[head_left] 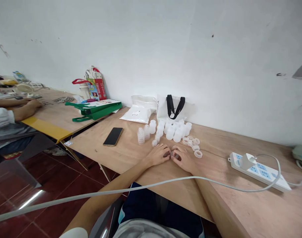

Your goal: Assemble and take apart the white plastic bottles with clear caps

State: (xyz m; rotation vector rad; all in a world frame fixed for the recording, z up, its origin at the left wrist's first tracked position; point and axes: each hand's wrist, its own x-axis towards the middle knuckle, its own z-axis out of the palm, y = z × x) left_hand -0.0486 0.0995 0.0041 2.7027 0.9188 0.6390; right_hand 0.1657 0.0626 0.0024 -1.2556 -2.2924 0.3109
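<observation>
My left hand (158, 154) and my right hand (183, 159) meet above the wooden table, fingers curled inward. Between the fingertips is a small clear plastic piece (175, 153), mostly covered, so its exact kind cannot be made out. My right fingers wrap round it, while the left fingertips close in against its other side. Just beyond the hands stand several translucent white bottles (177, 135). Stacked clear dome caps (141, 136) are on the left, with small clear round pieces (154, 143) nearer my left hand. Translucent rings (197, 154) lie loose beyond my right hand.
A phone (113, 136) lies at the left; a white plastic packet (136, 114) and a white bag (163, 109) stand by the wall. At right is a power strip (261, 172); its cable (141, 189) crosses before me. A co-worker's arm (24, 110) rests at another table.
</observation>
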